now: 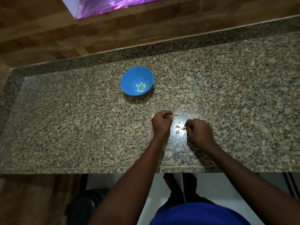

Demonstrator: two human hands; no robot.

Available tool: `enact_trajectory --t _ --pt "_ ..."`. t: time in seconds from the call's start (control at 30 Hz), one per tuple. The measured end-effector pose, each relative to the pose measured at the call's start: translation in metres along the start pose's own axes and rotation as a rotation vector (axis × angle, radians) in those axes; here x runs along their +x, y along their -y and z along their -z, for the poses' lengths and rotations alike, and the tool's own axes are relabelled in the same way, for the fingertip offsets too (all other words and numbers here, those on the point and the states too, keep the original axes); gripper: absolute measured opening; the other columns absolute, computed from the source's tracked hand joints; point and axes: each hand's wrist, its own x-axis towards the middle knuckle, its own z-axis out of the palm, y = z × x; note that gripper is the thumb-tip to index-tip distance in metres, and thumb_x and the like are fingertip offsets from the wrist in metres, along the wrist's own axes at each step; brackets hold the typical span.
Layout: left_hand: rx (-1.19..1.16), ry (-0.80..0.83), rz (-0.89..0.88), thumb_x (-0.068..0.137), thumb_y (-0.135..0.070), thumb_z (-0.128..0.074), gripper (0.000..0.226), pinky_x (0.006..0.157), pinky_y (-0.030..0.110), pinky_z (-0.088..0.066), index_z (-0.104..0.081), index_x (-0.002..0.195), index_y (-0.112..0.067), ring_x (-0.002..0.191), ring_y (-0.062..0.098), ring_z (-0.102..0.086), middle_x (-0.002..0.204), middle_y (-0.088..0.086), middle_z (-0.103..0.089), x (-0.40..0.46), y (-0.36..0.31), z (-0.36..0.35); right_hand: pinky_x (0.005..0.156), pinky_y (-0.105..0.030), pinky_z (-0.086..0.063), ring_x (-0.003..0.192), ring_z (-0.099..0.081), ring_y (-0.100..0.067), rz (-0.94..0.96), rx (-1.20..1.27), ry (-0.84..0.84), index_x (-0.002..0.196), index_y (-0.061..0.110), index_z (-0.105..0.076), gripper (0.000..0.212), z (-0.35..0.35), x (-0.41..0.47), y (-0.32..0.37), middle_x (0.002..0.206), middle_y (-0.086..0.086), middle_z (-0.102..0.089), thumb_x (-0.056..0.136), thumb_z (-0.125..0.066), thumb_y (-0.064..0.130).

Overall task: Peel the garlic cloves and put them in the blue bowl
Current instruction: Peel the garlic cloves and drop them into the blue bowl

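Observation:
The blue bowl (129,77) stands on the granite counter (81,124) and holds several peeled pale cloves (140,88). Nearer the front edge, my left hand (161,121) is curled around a garlic clove (170,116) with a thin brown bit of skin (175,114) sticking out to the right. My right hand (198,131) pinches a small pale piece of peel (184,127) at its fingertips. Between the two hands lie a few scraps of peel (177,129) in a bright glare spot on the counter.
A raised granite backsplash (146,46) runs along the far side, with a wooden wall (40,30) behind it. A purple foil sheet (103,5) shows at the top. Below the counter's front edge are the floor and my legs.

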Motion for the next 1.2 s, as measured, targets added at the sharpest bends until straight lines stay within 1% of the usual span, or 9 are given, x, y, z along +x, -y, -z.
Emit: enact_trajectory --t 0.1,0.23,0.4,0.5,0.63,0.8,0.9,1.03,1.2 --pt "0.112 -0.094 -0.073 0.092 -0.004 -0.065 0.022 0.067 0.003 -0.045 -0.077 0.109 -0.011 0.083 0.011 -0.067 0.1 0.005 -0.077 -0.013 0.012 0.005 0.059 -0.03 -0.04 0.075 -0.064 -0.029 0.036 -0.038 0.004 0.088 0.016 -0.073 0.01 -0.002 0.0 -0.001 0.083 -0.006 -0.068 0.087 -0.064 0.012" --pt "0.22 0.084 -0.238 0.087 -0.006 -0.071 0.027 0.086 0.03 -0.053 -0.073 0.113 -0.01 0.097 0.018 -0.065 0.106 0.005 -0.071 -0.026 0.024 0.007 0.061 -0.034 -0.048 0.074 -0.062 -0.032 0.043 -0.022 -0.003 0.091 0.012 -0.069 0.009 -0.002 -0.003 -0.001 0.085 -0.009 -0.065 0.086 -0.062 0.013" --pt "0.468 0.271 -0.499 0.077 -0.024 -0.082 0.047 0.076 0.031 -0.035 -0.066 0.117 -0.007 0.101 0.023 -0.044 0.11 0.007 -0.053 -0.024 0.021 -0.006 0.056 -0.032 -0.042 0.067 -0.056 -0.024 0.081 0.065 0.014 0.089 0.017 -0.067 0.006 -0.005 -0.008 -0.001 0.079 -0.002 -0.055 0.084 -0.071 0.018" --pt "0.564 0.226 -0.624 0.073 -0.014 -0.083 0.031 0.07 0.031 -0.04 -0.066 0.098 -0.006 0.094 0.02 -0.045 0.103 0.007 -0.055 -0.026 0.029 -0.007 0.055 -0.031 -0.038 0.063 -0.051 -0.02 0.063 0.101 -0.015 0.078 0.017 -0.064 0.009 -0.007 -0.008 -0.005 0.073 0.002 -0.051 0.084 -0.068 0.011" --pt "0.463 0.11 -0.533 0.09 -0.009 -0.067 0.011 0.07 0.035 -0.055 -0.06 0.081 -0.005 0.079 0.009 -0.053 0.091 0.006 -0.052 -0.042 0.041 -0.011 0.058 -0.035 -0.044 0.064 -0.053 -0.018 0.026 0.154 -0.026 0.076 0.019 -0.06 0.015 -0.005 -0.011 -0.015 0.072 0.004 -0.055 0.084 -0.067 0.009" --pt "0.619 0.02 -0.599 0.076 0.003 -0.072 0.017 0.053 0.036 -0.038 -0.063 0.071 -0.011 0.069 0.016 -0.045 0.074 0.003 -0.053 -0.05 0.045 -0.015 0.06 -0.036 -0.047 0.063 -0.056 -0.014 -0.06 0.244 -0.055 0.072 0.02 -0.057 0.02 0.004 -0.022 -0.022 0.069 0.003 -0.059 0.082 -0.064 0.004" --pt "0.489 -0.028 -0.459 0.081 0.001 -0.067 0.014 0.056 0.038 -0.047 -0.067 0.072 -0.01 0.064 0.019 -0.054 0.073 0.005 -0.059 -0.049 0.037 -0.017 0.058 -0.031 -0.046 0.061 -0.058 -0.01 -0.108 0.273 -0.074 0.071 0.019 -0.059 0.02 0.01 -0.026 -0.026 0.066 0.006 -0.062 0.082 -0.064 0.003" --pt "0.204 -0.034 -0.211 0.084 -0.006 -0.069 0.011 0.067 0.023 -0.053 -0.08 0.082 -0.007 0.069 0.012 -0.068 0.079 0.004 -0.076 -0.045 0.017 -0.02 0.057 -0.024 -0.045 0.062 -0.062 -0.01 -0.212 0.328 -0.102 0.07 0.021 -0.066 0.022 0.017 -0.026 -0.032 0.066 0.008 -0.066 0.081 -0.063 0.001" --pt "0.422 0.102 -0.421 0.077 0.0 -0.068 0.014 0.062 0.033 -0.045 -0.068 0.066 -0.01 0.068 0.017 -0.058 0.073 0.003 -0.064 -0.05 0.024 -0.034 0.063 -0.028 -0.052 0.062 -0.066 -0.014 -0.252 0.362 -0.098 0.079 0.02 -0.074 0.022 0.016 -0.033 -0.035 0.068 0.008 -0.069 0.081 -0.064 0.001"
